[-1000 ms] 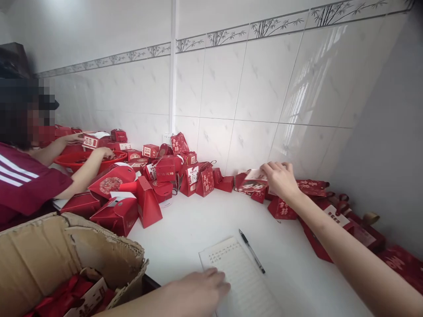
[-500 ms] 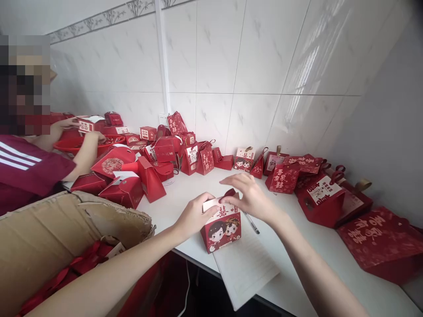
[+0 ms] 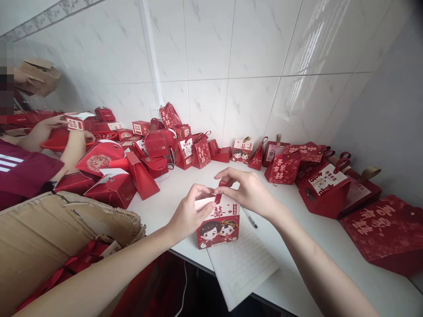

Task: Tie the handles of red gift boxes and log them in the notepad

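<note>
A red and white gift box [image 3: 218, 229] with two cartoon faces stands at the table's front edge, partly over a lined notebook [image 3: 244, 268]. My left hand [image 3: 191, 211] grips its upper left side, thumb in front and fingers behind the top. A dark red ribbon loop [image 3: 218, 196] rises at the box's top. My right hand [image 3: 239, 190] pinches that ribbon between thumb and fingers. Behind the box, a pen [image 3: 250, 219] lies by the notebook.
Red gift boxes [image 3: 202, 154] line the wall, with larger ones [image 3: 383, 233] at the right. A torn cardboard carton [image 3: 72, 220] holding red pieces stands at lower left. Beyond it, a co-worker's hands [image 3: 77, 136] hold a small box [image 3: 75, 123] near a red basket [image 3: 53, 144].
My right hand has closed on the ribbon and lifted it into a loop. My view has shifted a little to the right and down. The co-worker still holds the small box.
</note>
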A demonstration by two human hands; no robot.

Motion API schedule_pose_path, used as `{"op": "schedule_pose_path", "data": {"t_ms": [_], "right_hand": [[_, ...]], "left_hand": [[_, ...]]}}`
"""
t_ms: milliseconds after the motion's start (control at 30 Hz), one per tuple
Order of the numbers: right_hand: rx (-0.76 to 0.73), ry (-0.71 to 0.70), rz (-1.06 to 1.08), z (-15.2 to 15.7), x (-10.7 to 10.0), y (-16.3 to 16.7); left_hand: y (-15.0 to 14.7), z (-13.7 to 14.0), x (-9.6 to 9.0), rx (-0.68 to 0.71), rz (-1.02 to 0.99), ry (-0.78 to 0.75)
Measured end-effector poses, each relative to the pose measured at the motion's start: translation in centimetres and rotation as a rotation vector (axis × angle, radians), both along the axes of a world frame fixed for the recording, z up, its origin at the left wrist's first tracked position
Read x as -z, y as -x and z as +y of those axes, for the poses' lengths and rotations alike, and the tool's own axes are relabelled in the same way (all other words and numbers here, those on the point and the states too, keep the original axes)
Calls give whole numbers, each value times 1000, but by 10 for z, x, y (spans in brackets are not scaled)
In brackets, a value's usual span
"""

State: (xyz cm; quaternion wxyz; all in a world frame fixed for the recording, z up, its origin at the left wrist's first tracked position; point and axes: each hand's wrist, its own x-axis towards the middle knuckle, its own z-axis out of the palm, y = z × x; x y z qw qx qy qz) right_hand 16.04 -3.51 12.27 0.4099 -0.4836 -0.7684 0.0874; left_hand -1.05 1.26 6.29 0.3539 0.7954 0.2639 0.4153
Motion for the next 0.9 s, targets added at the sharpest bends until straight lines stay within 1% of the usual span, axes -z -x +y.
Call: {"op": "schedule_pose_path", "data": {"t_ms": [100, 233, 333, 433, 500, 633, 767, 900], "right_hand": [[14, -27, 83, 1, 6, 6], [38, 12, 116, 1, 6, 3], [14, 118, -3, 0, 0, -6], [-44, 235, -142, -1, -1, -12], [-45, 244, -180, -1, 0, -14], [-51, 215, -226, 0, 3, -13], [-92, 245, -201, 1, 4, -14], [-122, 268, -174, 3, 5, -16]], "left_hand": [[-1, -1, 2, -12, -2, -125], [-1, -2, -1, 3, 49, -201], [-2, 0, -1, 35, 39, -288], [-3, 1, 3, 18, 13, -371], [-3, 2, 5, 13, 3, -408], [-3, 0, 6, 10, -5, -436], [-4, -1, 5, -1, 7, -410], [-4, 0, 6, 11, -2, -427]]}}
